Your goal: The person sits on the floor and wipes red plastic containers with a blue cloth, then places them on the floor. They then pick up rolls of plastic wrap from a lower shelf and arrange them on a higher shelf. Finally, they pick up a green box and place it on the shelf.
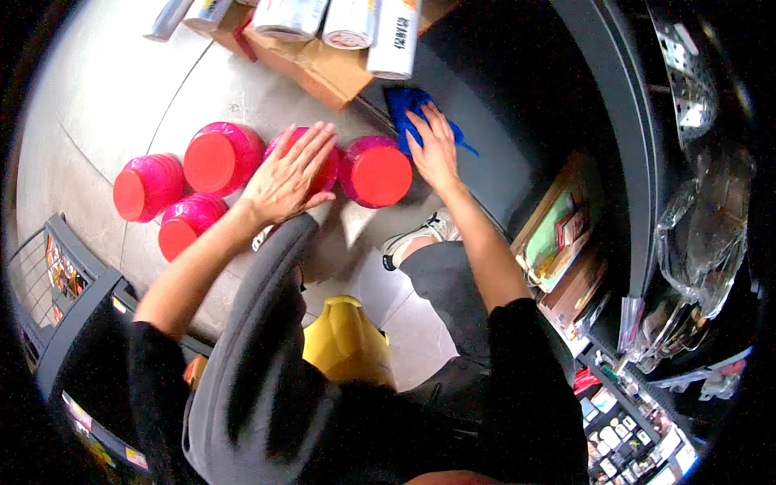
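Left hand (284, 179) on pink bowl stack (317, 162); right hand (434, 149) pressing blue cloth (402, 105)

Left hand (287, 174) flat, fingers spread, right hand (435, 149) pressing palm-down (both arms extended forward)

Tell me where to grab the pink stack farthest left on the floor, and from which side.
Judging by its pose, take the leftmost pink stack by its ribbed side wall, coming from above with fingers spread around it. It stands upside down, flat red base up, so no rim is offered. Its left side is open floor; another pink stack crowds its lower right.
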`<state>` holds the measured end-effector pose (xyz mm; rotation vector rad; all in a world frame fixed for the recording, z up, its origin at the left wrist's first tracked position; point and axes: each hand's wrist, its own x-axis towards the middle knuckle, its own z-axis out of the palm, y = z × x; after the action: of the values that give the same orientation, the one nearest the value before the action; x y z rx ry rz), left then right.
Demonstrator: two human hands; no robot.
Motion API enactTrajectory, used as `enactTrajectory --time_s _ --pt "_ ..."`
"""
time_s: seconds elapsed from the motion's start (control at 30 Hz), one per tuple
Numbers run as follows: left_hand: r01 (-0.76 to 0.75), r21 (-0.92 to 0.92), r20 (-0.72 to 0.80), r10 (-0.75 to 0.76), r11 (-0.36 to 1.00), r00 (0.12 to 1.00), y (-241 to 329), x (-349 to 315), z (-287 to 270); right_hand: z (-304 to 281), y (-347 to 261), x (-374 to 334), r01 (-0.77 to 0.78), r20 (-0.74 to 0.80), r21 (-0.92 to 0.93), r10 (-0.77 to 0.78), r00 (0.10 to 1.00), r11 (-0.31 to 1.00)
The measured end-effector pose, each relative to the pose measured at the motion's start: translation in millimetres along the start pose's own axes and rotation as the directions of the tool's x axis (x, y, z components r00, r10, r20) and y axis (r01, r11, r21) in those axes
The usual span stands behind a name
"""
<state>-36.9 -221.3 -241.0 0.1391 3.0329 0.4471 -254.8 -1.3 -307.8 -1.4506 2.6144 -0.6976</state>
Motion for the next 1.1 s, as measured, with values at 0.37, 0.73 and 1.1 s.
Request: enactTrajectory --time_s 0.37,0.73,1.1 --pt "-0.480 0.654 -0.027 0.653 0.584 0.757 -33.0 126.3 -58.3 13.9 84.4 79.9 -0.322 -0.319 -0.339 0.214 0.923 0.884" --pt "-0.567 0.638 -0.032 0.753 0.521 0.657 -43.4 137.0 -50.4 0.3 246.3 139.9 -0.492 -0.307 -0.427 0.391 0.868 0.758" --pt "-0.586 0.554 -0.122 0.755 0.591 0.644 -42.2 138.8 -47.3 -99.9 306.1 -97.0 -0.873 -0.500 -0.475 0.782 0.372 0.111"
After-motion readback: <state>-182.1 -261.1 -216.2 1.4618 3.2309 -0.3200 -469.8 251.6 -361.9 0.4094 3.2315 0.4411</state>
